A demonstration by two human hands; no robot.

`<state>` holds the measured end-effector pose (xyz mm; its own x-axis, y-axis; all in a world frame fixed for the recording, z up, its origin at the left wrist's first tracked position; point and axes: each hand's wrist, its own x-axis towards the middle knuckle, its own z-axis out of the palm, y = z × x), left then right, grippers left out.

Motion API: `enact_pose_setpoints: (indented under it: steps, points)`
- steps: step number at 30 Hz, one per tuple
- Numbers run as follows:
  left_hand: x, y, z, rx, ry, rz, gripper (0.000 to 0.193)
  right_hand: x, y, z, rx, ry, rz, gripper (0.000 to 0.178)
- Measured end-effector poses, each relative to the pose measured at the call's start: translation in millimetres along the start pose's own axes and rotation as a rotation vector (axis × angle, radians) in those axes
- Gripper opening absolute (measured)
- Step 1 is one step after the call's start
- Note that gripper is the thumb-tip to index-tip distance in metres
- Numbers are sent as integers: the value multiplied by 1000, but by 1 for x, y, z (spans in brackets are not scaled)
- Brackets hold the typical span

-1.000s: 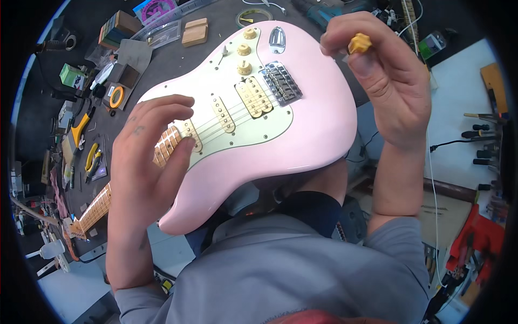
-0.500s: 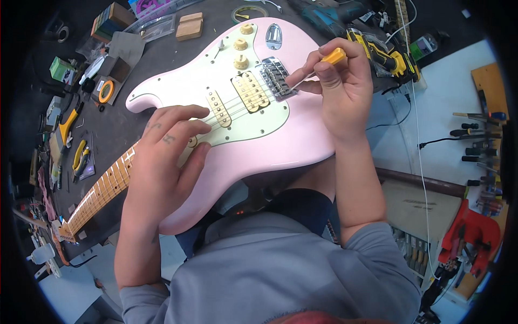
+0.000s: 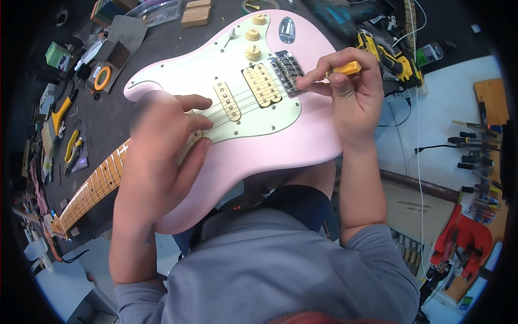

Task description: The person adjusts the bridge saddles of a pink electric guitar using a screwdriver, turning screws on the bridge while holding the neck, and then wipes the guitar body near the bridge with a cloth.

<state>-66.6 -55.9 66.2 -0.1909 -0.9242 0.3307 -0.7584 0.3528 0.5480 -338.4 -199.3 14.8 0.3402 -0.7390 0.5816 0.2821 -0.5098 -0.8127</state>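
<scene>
A pink electric guitar [image 3: 259, 154] with a pale pickguard lies across the bench and my lap, its maple neck [image 3: 97, 178] running to the lower left. Between the thumb and fingers of my right hand [image 3: 359, 102] is a screwdriver [image 3: 347, 69] with a yellow handle; its shaft is mostly hidden by my fingers. Those fingertips are at the edge of the metal bridge [image 3: 286, 70]. My left hand [image 3: 162, 146], partly blurred, is over the strings near the neck end of the pickguard. Its fingers are apart and hold nothing. The middle pickup [image 3: 227, 101] is just right of them.
A yellow-and-black power tool [image 3: 396, 62] lies beyond my right hand. Left on the dark bench are yellow-handled pliers [image 3: 73, 148], an orange tape roll [image 3: 102, 79] and a wooden block [image 3: 196, 13]. Screwdrivers [image 3: 477, 156] hang on a board at the far right.
The screwdriver's handle has tipped nearer level, and its shaft, visible before, is now mostly behind my fingers. The guitar's body sits slightly higher and further right in view. My left hand stays over the strings.
</scene>
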Motion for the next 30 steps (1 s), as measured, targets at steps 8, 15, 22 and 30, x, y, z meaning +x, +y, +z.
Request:
enact_pose_setpoints:
  steps: [8,15,22,30]
  points:
    - [-2,-47,-71,-15,137,45,22,-1,-9,20,-263,116,193,23]
    - [6,-94,-105,-369,553,192,16,-7,-8,35,-773,110,44,16]
    - [-22,-76,-95,16,551,47,17,-4,9,27,-633,10,24,20]
    - [-26,-71,-99,322,392,-13,21,-1,14,17,-559,2,53,18]
